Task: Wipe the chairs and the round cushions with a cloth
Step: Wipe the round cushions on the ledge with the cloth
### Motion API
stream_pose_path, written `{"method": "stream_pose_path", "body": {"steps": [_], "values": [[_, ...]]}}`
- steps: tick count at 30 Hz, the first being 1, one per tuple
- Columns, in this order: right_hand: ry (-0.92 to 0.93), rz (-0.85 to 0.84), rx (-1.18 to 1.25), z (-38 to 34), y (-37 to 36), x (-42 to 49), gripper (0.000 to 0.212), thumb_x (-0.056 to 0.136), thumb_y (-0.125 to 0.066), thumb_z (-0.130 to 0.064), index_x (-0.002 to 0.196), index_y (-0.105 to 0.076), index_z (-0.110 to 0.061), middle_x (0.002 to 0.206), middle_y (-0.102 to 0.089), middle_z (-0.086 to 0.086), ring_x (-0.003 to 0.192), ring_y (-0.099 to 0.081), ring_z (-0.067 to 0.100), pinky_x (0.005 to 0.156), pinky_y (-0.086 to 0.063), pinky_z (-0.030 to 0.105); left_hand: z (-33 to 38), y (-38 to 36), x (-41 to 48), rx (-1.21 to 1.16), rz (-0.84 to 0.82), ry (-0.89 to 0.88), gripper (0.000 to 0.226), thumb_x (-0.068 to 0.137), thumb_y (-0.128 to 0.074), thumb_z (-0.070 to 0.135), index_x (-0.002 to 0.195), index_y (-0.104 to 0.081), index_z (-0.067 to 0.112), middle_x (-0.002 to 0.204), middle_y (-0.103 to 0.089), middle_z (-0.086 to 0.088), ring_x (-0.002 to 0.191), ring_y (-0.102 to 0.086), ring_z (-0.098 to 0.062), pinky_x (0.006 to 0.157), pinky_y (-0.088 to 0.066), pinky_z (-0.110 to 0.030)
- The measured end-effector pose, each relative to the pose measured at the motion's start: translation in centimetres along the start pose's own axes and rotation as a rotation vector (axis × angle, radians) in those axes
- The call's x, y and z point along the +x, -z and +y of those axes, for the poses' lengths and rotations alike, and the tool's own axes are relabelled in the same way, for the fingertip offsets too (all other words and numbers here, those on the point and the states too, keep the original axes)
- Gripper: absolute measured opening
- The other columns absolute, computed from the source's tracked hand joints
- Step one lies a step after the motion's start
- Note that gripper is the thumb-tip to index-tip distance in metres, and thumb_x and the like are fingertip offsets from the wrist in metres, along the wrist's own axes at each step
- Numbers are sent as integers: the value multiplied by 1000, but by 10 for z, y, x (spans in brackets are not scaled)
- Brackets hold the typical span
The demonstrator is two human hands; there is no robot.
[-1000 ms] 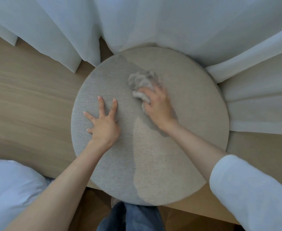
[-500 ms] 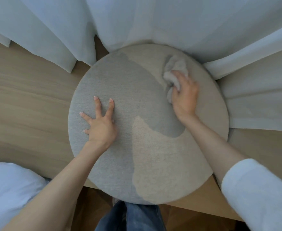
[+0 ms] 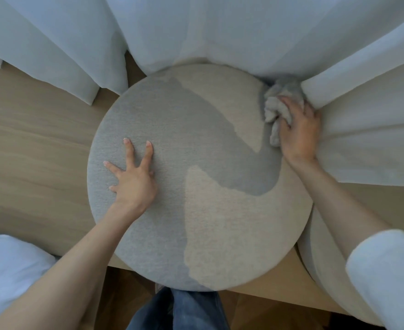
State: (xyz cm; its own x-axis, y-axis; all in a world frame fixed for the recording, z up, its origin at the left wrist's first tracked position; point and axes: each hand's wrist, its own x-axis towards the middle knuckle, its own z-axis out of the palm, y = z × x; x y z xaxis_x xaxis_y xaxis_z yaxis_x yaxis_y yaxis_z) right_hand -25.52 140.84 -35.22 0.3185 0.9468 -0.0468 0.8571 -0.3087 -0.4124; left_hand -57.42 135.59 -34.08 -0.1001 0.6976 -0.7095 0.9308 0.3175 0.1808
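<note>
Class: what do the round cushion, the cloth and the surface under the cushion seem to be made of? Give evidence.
Round cushion: probably woven upholstery fabric, matt beige, fine grainy texture.
Cloth: seemingly soft towelling or microfibre, fluffy crumpled folds.
Surface: pale wood or wood-look laminate, smooth, long grain streaks; which, cannot tell.

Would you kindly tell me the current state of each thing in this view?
round cushion: flat on the wooden bench
cloth: bunched, at the cushion's far right edge
left hand: pressed flat on the cushion
right hand: gripping the cloth
curtain: draped against the cushion's far edge
</note>
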Motion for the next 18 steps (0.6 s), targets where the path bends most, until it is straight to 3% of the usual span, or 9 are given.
{"method": "stream_pose_path", "body": {"steps": [3,7,10,13,15,18], "values": [[-77,-13,-9,-8,-17,-10,50,89,-49,-7,138,-50,-19,138,-49,16,124,-46,34,105,-29,33,-1,-1,2,15,7,-3,64,102,-34,17,150,1,41,155,29,4,136,15,-56,99,-21,-75],[72,-124,137,-59,-48,-79,52,87,-50,1,132,-57,-25,137,-52,11,115,-47,33,103,-33,35,-4,-3,2,2,14,-3,65,101,-35,16,149,0,43,155,28,8,137,16,-56,99,-26,-75],[223,-242,191,-88,-56,-128,48,84,-54,4,124,-65,-21,131,-57,15,99,-51,37,90,-45,39,-5,-3,4,-8,19,-12,65,101,-36,16,149,0,44,155,28,8,135,19,-57,99,-29,-73],[392,-349,212,-86,-42,-132,46,83,-44,-7,121,-67,-20,128,-57,18,93,-54,37,85,-49,39,-6,-3,5,-19,19,-18,66,101,-36,16,148,0,45,155,28,9,135,20,-57,100,-29,-73],[370,-288,182,-67,-26,-112,47,83,-42,-10,123,-65,-23,126,-59,14,96,-53,35,85,-43,31,-6,-4,4,-16,24,-17,66,101,-36,16,148,0,45,155,28,9,135,20,-56,98,-32,-73],[163,-93,54,-15,-3,-67,52,86,-48,-3,132,-56,-25,129,-54,12,112,-47,36,89,-27,24,-5,-5,4,-11,27,-10,65,101,-35,16,148,-1,45,155,27,9,136,19,-56,100,-27,-74]]}}
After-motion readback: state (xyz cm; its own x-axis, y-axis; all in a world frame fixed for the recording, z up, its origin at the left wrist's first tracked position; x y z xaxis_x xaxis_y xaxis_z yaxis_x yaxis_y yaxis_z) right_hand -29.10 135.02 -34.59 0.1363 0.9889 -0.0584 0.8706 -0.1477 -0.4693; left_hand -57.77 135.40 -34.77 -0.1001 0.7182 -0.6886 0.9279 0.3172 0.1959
